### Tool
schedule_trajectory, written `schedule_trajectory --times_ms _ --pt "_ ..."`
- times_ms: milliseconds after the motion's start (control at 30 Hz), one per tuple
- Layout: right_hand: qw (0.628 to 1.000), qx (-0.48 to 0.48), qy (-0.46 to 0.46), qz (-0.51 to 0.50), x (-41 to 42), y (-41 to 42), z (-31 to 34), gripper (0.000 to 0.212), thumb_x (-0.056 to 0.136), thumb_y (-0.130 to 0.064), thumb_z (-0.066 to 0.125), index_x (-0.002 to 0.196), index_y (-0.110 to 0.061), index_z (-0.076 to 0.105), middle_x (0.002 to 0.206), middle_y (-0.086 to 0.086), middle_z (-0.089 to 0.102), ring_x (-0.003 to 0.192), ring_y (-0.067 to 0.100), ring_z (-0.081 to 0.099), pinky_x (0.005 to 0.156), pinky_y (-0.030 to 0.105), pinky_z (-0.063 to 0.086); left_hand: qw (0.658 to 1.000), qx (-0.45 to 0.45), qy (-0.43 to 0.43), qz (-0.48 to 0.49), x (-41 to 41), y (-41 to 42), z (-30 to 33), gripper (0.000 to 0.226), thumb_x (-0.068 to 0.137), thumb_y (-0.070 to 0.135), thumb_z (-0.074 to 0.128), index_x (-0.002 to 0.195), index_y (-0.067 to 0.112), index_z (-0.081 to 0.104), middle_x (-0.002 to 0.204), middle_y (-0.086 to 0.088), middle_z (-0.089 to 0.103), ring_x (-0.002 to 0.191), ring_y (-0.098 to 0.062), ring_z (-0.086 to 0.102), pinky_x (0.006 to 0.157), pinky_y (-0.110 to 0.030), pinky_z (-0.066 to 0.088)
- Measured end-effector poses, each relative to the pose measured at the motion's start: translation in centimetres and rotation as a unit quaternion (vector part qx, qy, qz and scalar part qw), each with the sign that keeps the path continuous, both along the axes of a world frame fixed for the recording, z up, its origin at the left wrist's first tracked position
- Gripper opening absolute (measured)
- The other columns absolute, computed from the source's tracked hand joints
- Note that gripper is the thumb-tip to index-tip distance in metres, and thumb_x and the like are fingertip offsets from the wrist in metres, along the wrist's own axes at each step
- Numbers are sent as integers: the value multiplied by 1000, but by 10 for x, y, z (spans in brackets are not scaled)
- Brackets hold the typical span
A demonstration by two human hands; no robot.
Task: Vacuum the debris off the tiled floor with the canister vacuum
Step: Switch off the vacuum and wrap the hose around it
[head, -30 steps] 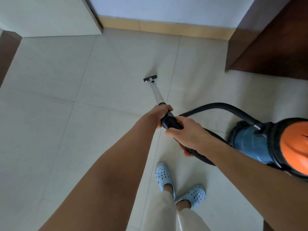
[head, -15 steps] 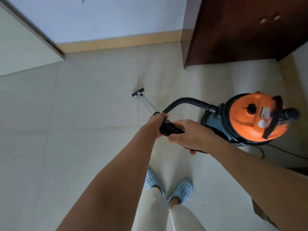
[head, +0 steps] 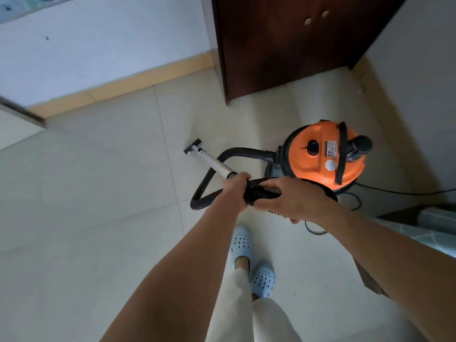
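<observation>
Canister vacuum [head: 323, 154] nearer; hands [head: 235, 193] grip hose [head: 259, 192] (ribbed).

The left hand [head: 234, 191] covers the joint where the wand [head: 213, 166] meets the hose [head: 261, 192], and the right hand [head: 293, 202] hides the hose behind it; its fingertips below cannot be made out. The nozzle [head: 193, 146] is too small to show whether it touches the floor [head: 86, 193], and no debris can be told there. The label on the canister [head: 325, 154] lid is unreadable. The cabinet [head: 296, 45] is cut by the top edge, the cord [head: 404, 193] by the right edge. Both forearms and the trousers [head: 246, 314] run out at the bottom.
</observation>
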State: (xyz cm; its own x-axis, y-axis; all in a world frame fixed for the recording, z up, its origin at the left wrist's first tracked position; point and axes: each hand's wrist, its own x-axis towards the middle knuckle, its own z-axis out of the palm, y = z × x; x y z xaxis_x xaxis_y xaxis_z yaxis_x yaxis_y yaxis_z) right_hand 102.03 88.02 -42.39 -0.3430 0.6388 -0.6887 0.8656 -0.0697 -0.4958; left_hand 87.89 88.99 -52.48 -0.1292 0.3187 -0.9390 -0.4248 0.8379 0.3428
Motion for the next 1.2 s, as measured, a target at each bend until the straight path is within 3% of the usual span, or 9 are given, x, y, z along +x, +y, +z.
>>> schedule_trajectory --times_ms 133,233,400,500,600,767,867,1000,1200 --pt "998 48 -25 -8 20 23 -4 38 84 -67 59 107 -39 73 76 -8 73 66 10 69 65 35 55 1000 4 -4 2 24 26 -2 50 87 13 57 135 4 48 84 -11 58 62 -23 61 53 -29 52" --pt "997 35 -23 -57 34 43 -10 42 99 -61 43 95 -29 70 80 -4 69 77 19 69 70 37 52 1000 2 7 6 32 39 -4 50 86 11 58 133 4 46 92 -13 59 69 -25 64 55 -31 55" --pt "988 -3 -131 -83 58 80 -43 39 106 -21 38 141 -5 45 109 17 65 91 32 61 77 39 43 1000 -21 19 8 35 43 -15 51 85 14 59 133 10 43 107 -16 62 82 -31 67 59 -36 58" --pt "975 -9 -210 -77 57 89 -61 68 103 -20 41 163 -11 11 141 21 56 130 40 51 107 49 35 999 -29 26 19 41 42 -20 49 87 13 57 133 10 40 117 -23 62 90 -34 68 62 -39 60" --pt "962 -18 -268 -50 52 92 -75 72 104 -26 40 165 -13 3 163 22 29 151 42 22 119 54 21 999 -31 21 38 45 40 -23 49 88 12 56 132 11 36 119 -26 61 90 -36 67 70 -46 60" --pt "949 -35 -310 -49 55 92 -90 73 104 -31 41 165 -16 5 167 21 14 154 41 8 121 54 15 998 -31 10 55 45 40 -25 50 90 9 54 135 14 33 119 -26 61 75 -30 65 70 -44 60" --pt "948 -50 -310 -56 58 91 -94 74 104 -31 40 165 -20 1 168 21 11 155 41 7 122 53 15 998 -32 6 59 46 38 -25 50 92 7 53 136 14 30 104 -19 57 65 -26 62 73 -45 59" --pt "946 -66 -312 -63 60 92 -101 73 104 -34 39 165 -24 0 166 21 17 154 41 10 122 54 16 998 -39 14 54 47 36 -26 53 90 8 54 137 15 31 98 -15 55 78 -30 63 81 -52 58" --pt "944 -85 -310 -72 61 92 -100 76 103 -29 39 165 -26 -4 165 22 20 153 41 13 120 53 19 998 -41 20 51 50 35 -25 68 90 10 54 149 21 22 97 -14 56 80 -30 64 81 -52 58"
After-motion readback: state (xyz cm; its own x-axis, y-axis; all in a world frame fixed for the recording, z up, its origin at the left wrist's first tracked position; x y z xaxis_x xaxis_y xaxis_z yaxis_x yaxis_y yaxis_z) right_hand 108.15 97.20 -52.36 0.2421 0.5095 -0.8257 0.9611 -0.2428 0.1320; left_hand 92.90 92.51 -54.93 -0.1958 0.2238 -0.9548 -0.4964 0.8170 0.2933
